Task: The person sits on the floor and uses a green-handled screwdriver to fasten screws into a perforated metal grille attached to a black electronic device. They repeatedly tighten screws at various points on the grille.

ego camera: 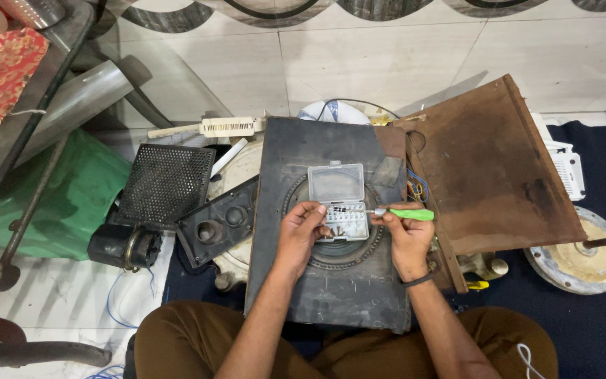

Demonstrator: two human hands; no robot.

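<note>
Small clear plastic bit case [339, 202], lid flipped open and standing back, resting on a dark square wooden panel with a round ribbed recess [331, 231] across the lap. Inside the lower tray: rows of small screwdriver bits, too tiny to count. Left hand [301, 230] curled over the tray's left edge, fingertips pinched narrow at the bits. Right hand [406, 237] closed around a green-handled screwdriver [405, 213], shaft pointing left over the tray. Just beside, right: a brown wooden board [492, 161].

- Bright, even indoor light falls from above.
- Soft glare sits on the pale floor tiles [387, 56].
- Focus is sharp at the centre.
- Edges bow slightly from wide-angle distortion.
</note>
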